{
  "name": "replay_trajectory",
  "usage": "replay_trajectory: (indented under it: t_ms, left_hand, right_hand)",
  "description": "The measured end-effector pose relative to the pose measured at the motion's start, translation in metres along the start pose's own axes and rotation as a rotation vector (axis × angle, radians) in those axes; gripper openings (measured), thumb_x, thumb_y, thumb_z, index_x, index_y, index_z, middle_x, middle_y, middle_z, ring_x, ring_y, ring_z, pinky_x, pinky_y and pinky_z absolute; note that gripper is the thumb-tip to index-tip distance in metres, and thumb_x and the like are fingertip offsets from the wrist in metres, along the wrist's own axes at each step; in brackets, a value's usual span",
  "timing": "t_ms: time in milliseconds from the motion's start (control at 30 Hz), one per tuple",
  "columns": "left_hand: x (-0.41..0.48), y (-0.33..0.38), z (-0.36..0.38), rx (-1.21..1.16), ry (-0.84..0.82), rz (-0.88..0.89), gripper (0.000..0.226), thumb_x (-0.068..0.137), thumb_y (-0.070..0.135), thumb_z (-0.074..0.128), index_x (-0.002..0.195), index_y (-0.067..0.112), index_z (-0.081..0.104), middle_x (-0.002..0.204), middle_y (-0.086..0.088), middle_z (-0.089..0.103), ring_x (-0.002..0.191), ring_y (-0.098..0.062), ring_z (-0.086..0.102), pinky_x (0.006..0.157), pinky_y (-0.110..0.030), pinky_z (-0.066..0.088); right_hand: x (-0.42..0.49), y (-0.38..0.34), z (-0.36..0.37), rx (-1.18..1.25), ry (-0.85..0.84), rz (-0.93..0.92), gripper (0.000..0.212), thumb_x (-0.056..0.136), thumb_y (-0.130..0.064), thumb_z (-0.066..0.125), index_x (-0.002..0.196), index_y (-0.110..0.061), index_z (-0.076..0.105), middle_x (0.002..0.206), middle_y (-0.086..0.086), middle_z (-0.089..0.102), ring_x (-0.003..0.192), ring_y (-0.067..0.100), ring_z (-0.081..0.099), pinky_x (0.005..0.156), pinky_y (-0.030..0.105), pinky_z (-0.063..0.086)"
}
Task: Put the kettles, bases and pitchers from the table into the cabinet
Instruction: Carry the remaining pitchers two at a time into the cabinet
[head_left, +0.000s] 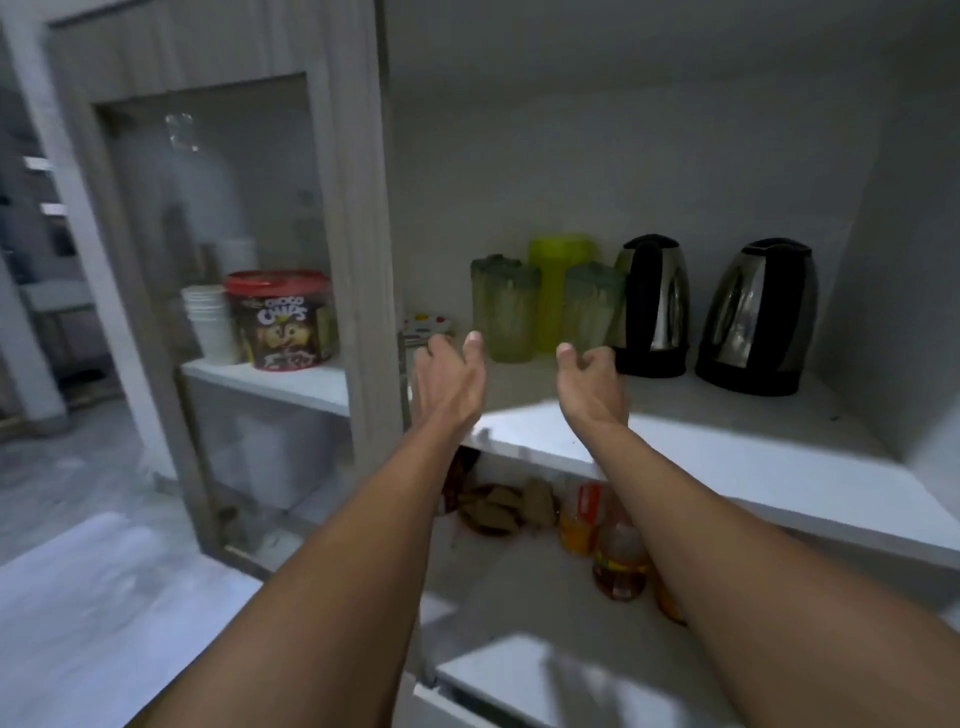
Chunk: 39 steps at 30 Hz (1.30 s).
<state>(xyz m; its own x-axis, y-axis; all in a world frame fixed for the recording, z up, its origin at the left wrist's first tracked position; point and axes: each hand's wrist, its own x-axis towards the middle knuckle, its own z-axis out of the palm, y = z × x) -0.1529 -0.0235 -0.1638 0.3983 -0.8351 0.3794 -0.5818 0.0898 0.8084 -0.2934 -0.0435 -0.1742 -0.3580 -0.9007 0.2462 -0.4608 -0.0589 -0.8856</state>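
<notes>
Two steel-and-black kettles stand on the cabinet's upper shelf (727, 436): one (655, 306) mid-shelf, the other (758, 317) further right, each on a black base. Left of them are two pale green pitchers (505, 306) (592, 304) with a bright yellow-green pitcher (558, 265) behind. My left hand (449, 376) and my right hand (592, 382) hover over the shelf's front edge, fingers apart, holding nothing. The left hand is just short of the left green pitcher; the right hand is just in front of the right green pitcher.
A glass cabinet door (244, 291) stands on the left; behind it are a red-lidded Choco Chips tub (280, 319) and stacked white cups (208, 322). The lower shelf holds bottles (621, 561) and a bowl of brown items (498, 509). A white surface (514, 675) lies below.
</notes>
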Motion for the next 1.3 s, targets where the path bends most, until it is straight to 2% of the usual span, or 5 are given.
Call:
replay_trajectory:
  t_ms: [333, 533, 833, 1033, 1300]
  left_hand:
    - [-0.099, -0.075, -0.194, 0.389, 0.239, -0.117, 0.057, 0.100, 0.049, 0.032, 0.139, 0.007, 0.041, 0.143, -0.020, 0.042, 0.130, -0.038, 0.043, 0.108, -0.054, 0.034]
    - [-0.166, -0.123, -0.326, 0.532, 0.401, -0.290, 0.054, 0.101, 0.046, 0.033, 0.138, 0.007, 0.041, 0.143, -0.019, 0.042, 0.131, -0.038, 0.041, 0.107, -0.053, 0.034]
    - [-0.317, -0.208, -0.530, 0.705, 0.557, -0.631, 0.056, 0.101, 0.047, 0.032, 0.143, 0.010, 0.035, 0.149, -0.018, 0.035, 0.134, -0.039, 0.036, 0.109, -0.052, 0.030]
    - [-0.365, -0.258, -0.597, 0.696, 0.576, -0.754, 0.055, 0.102, 0.046, 0.031, 0.142, 0.009, 0.036, 0.150, -0.017, 0.034, 0.134, -0.039, 0.036, 0.110, -0.052, 0.029]
    - [-0.339, -0.341, -0.620, 0.627, 0.527, -0.736, 0.051, 0.100, 0.037, 0.044, 0.140, 0.006, 0.039, 0.145, -0.017, 0.040, 0.129, -0.037, 0.043, 0.107, -0.046, 0.036]
  right_hand:
    - [-0.192, -0.065, 0.076, -0.065, -0.414, -0.286, 0.048, 0.099, -0.048, 0.039, 0.134, -0.016, 0.048, 0.138, 0.016, 0.053, 0.126, 0.036, 0.049, 0.099, 0.042, 0.040]
    - [-0.329, -0.114, 0.137, -0.024, -0.668, -0.463, 0.052, 0.100, -0.049, 0.036, 0.144, -0.021, 0.039, 0.146, 0.012, 0.047, 0.131, 0.033, 0.045, 0.104, 0.046, 0.039]
    - [-0.563, -0.176, 0.199, 0.059, -1.060, -0.627, 0.050, 0.100, -0.048, 0.038, 0.142, -0.022, 0.039, 0.145, 0.012, 0.045, 0.129, 0.036, 0.044, 0.102, 0.047, 0.040]
    - [-0.653, -0.182, 0.237, 0.004, -1.148, -0.649, 0.047, 0.098, -0.046, 0.040, 0.138, -0.020, 0.042, 0.139, 0.014, 0.049, 0.124, 0.039, 0.047, 0.100, 0.047, 0.042]
    - [-0.674, -0.183, 0.322, -0.104, -1.159, -0.623, 0.047, 0.098, -0.044, 0.043, 0.135, -0.015, 0.043, 0.134, 0.017, 0.050, 0.122, 0.041, 0.048, 0.097, 0.047, 0.042]
